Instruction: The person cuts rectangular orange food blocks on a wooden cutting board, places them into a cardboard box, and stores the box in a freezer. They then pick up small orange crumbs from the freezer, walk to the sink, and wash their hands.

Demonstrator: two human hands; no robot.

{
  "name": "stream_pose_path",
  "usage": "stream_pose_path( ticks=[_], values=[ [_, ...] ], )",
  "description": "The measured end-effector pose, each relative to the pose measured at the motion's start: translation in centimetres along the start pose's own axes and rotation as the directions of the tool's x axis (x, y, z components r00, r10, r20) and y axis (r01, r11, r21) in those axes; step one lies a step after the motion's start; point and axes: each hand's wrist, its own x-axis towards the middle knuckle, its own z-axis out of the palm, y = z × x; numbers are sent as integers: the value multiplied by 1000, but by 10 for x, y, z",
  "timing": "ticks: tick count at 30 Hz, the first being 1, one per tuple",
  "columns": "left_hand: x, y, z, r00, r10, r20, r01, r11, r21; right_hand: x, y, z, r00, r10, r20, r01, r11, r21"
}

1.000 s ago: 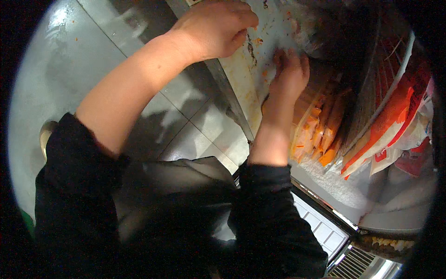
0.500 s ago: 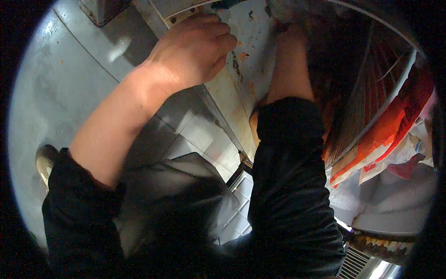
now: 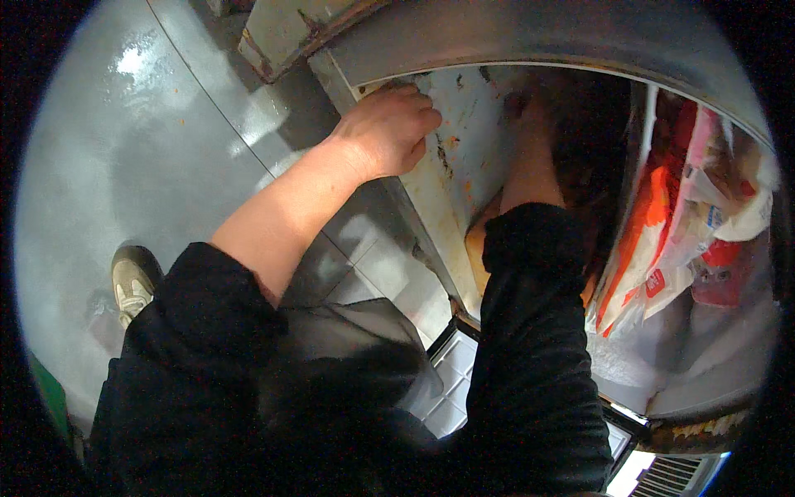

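My left hand (image 3: 387,131) is curled closed, knuckles up, at the upper front edge of an open cabinet (image 3: 418,190). Whatever lies inside its fingers is hidden. My right hand (image 3: 532,112) reaches deep into the shadowed cabinet, beside its pale, rust-spotted inner wall (image 3: 460,124). Darkness hides the right fingers, so a grip cannot be made out. Below the right wrist, an orange-brown rounded thing (image 3: 478,240) shows partly behind the black sleeve.
Red, orange and white plastic packages (image 3: 654,240) fill the right side, beside a white upright bar (image 3: 648,124). A curved metal rim (image 3: 513,41) runs overhead. Grey tiled floor (image 3: 166,166) and a shoe (image 3: 134,282) are at left. A white gridded panel (image 3: 454,381) stands below.
The view has shifted, so the cabinet's top rim and more of the packages show. Both hands sit lower in the picture, staying at about the same spots on and in the cabinet.
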Motion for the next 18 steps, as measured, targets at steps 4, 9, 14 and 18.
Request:
stream_pose_path(
  ticks=[4, 9, 14, 18],
  values=[
    [2, -5, 4, 999, 15, 32, -14, 1000, -19, -35, 5, -1, 983, 78, 168, -104, 982, 156],
    [3, -2, 3, 997, 50, -58, -49, 999, 19, -54, 11, -4, 996, -87, 26, 91, 942, -322],
    [4, 3, -3, 998, 47, -44, -47, 999, 17, -69, -4, 5, 841, -520, 149, 427, 470, -773],
    [5, 2, -3, 999, 46, -24, -46, 999, 21, -104, -16, 26, 105, -963, 248, 620, -131, -774]
  ],
)
